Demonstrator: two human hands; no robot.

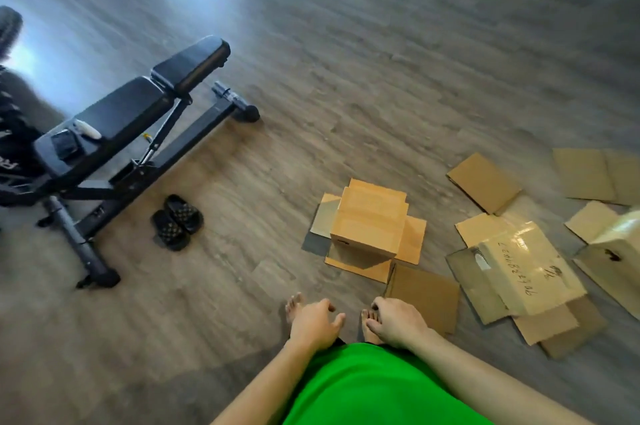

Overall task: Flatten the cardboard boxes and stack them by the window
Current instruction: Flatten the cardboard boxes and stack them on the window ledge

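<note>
Upright box (369,222) stands on the floor (381,78), flaps splayed flat, opening hidden. Flattened boxes (516,272) lie right of it. Left hand (313,322) and right hand (398,320) hang near it, fingers loosely curled, holding nothing.

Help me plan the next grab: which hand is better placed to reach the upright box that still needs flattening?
Probably the right hand. It hangs empty, nearer the upright box ahead; the left hand, also empty, sits slightly farther left. The margin is small.

Both hands, left hand (313,324) and right hand (398,320), hang empty above cardboard boxes (369,220) on floor (381,78).
</note>
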